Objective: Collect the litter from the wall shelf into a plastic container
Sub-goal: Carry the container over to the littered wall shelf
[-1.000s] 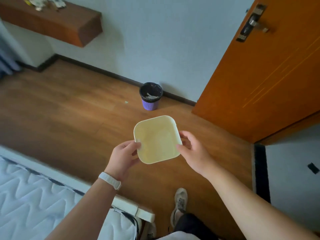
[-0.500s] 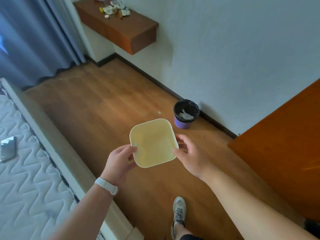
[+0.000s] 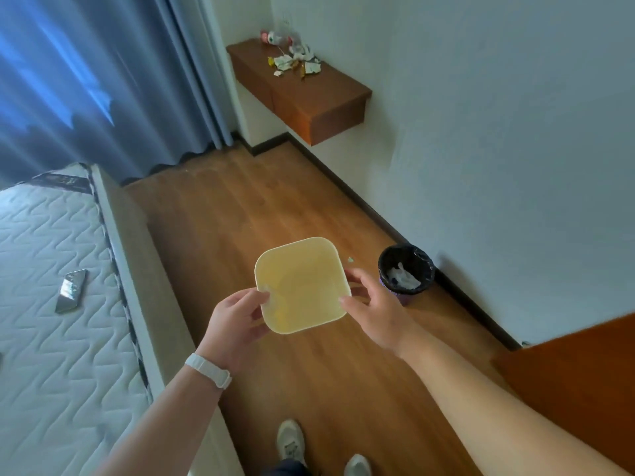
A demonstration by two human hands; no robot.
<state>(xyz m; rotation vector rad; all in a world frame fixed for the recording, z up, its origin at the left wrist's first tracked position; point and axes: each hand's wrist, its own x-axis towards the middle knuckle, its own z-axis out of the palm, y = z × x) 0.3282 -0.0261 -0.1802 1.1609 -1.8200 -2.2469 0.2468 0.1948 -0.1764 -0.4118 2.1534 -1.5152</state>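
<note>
Both grips pinch the plastic container (image 3: pixel 302 285) by opposite edges.
Left hand (image 3: pixel 237 324), right hand (image 3: pixel 372 310); litter (image 3: pixel 295 61) lies on the wall shelf (image 3: pixel 309 94), well apart.

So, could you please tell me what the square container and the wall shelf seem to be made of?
The container looks like pale yellow plastic, smooth and slightly translucent, with thin rounded rims. The wall shelf looks like reddish-brown wood or wood veneer, satin-finished, with flat, sharp-edged panels; solid or laminate, I cannot tell.

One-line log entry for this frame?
phase: carry | both hands: left hand, right hand hold empty container | litter on shelf
</note>
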